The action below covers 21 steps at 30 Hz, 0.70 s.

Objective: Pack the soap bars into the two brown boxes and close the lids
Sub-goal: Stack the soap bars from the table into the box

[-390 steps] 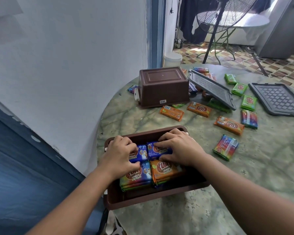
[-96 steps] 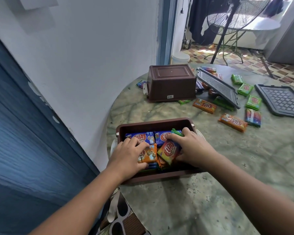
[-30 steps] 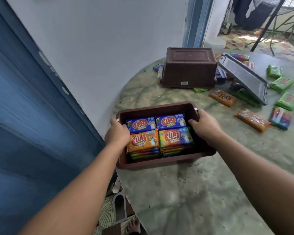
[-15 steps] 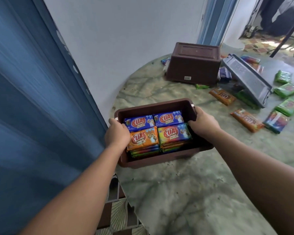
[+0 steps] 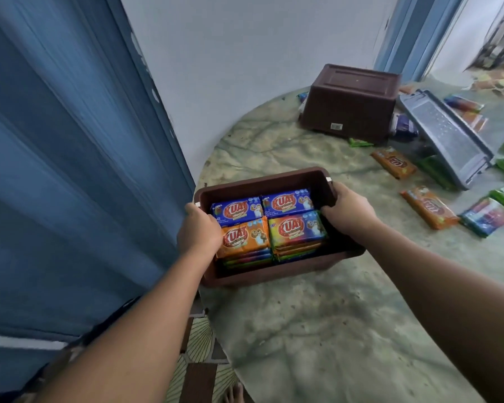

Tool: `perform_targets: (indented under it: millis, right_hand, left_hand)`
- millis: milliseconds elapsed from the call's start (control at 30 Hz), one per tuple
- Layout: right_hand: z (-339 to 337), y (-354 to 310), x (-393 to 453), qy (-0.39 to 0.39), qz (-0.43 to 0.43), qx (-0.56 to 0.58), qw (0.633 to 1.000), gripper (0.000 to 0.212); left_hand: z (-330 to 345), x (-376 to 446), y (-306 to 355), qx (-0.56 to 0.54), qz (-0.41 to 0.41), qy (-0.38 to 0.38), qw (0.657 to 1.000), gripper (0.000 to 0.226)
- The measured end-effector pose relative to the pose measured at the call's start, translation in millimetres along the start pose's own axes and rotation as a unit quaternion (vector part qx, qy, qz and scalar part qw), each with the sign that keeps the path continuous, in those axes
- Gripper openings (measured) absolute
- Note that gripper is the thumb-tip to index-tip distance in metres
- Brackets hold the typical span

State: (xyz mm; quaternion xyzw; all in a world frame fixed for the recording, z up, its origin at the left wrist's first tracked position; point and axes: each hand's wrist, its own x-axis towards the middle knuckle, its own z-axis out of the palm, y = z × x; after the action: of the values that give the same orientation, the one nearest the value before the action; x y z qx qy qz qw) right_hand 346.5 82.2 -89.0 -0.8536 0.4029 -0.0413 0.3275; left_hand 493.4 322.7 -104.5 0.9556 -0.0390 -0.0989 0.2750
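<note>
Box in hand: the near box [image 5: 277, 273] sits at the table's [image 5: 317, 330] 9 o'clock edge, open, no lid on it.
Left hand [image 5: 198, 234]: fingers curled over the box's left rim, clamped on it.
Right hand [image 5: 351, 212]: thumb inside the right wall, the other fingers wrapped outside; clamped on the rim.
Load: soap bars [image 5: 266, 225] lie flat in four stacks, two blue on top at the far side, one orange and one rainbow-coloured at the near side. How deep each stack goes I cannot tell; only edges show at the near side.
Handling, box: stiff plastic, probably heavy now that it is filled; a grip on both short rims looks right, and it should be kept level or slid, since it stands close to the table's edge.
Handling, bars: hard blocks in glossy wrappers, likely slippery; best taken by the long edges.
Second box [image 5: 351, 101]: at 12 o'clock, upside down, its base up; a green wrapper pokes out by its near edge.
Lids: one grey lid [image 5: 445, 135] at 2 o'clock, propped at a tilt on loose bars. A second is not in view.
Loose bars: two orange bars [image 5: 393, 162] at 2 to 3 o'clock, a rainbow bar [image 5: 485, 216] beside them, several green ones at the right border, partly cut off, so no firm count.
Boxes counted: two.
Progress: near box looks about full; lid not yet on, second box not yet started.
</note>
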Motion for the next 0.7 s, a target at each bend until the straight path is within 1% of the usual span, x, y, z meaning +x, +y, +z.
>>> perform_targets:
  millis: [67, 167, 233, 267, 367, 533, 633, 700]
  right_hand:
    - [-4, 5, -1, -0.012, -0.027, -0.002, 1.000, 0.038]
    - [-12, 13, -7, -0.040, -0.062, -0.008, 0.997, 0.036]
    - [-18, 20, -15, -0.056, -0.080, -0.022, 0.995, 0.040]
    - [-19, 23, -19, -0.060, -0.086, -0.029, 0.994, 0.043]
    - [-28, 33, -34, -0.071, -0.094, -0.030, 0.993, 0.047]
    - [-36, 52, -55, -0.067, -0.078, -0.001, 0.995, 0.043]
    - [-40, 58, -63, -0.058, -0.083, -0.005, 0.995, 0.043]
    - [-42, 62, -68, -0.067, -0.086, -0.001, 0.994, 0.044]
  left_hand:
    - [1, -16, 0, -0.013, -0.025, 0.010, 1.000, 0.017]
    - [2, -49, -1, 0.000, -0.066, 0.037, 0.997, 0.026]
    - [5, -73, -3, 0.002, -0.083, 0.052, 0.995, 0.026]
    - [6, -82, -3, -0.001, -0.088, 0.057, 0.994, 0.023]
    - [11, -108, -9, -0.008, -0.094, 0.065, 0.993, 0.013]
    - [20, -128, -14, -0.021, -0.089, 0.063, 0.994, 0.017]
    - [22, -139, -16, -0.026, -0.089, 0.066, 0.993, 0.016]
    - [24, -148, -18, -0.030, -0.091, 0.066, 0.993, 0.019]
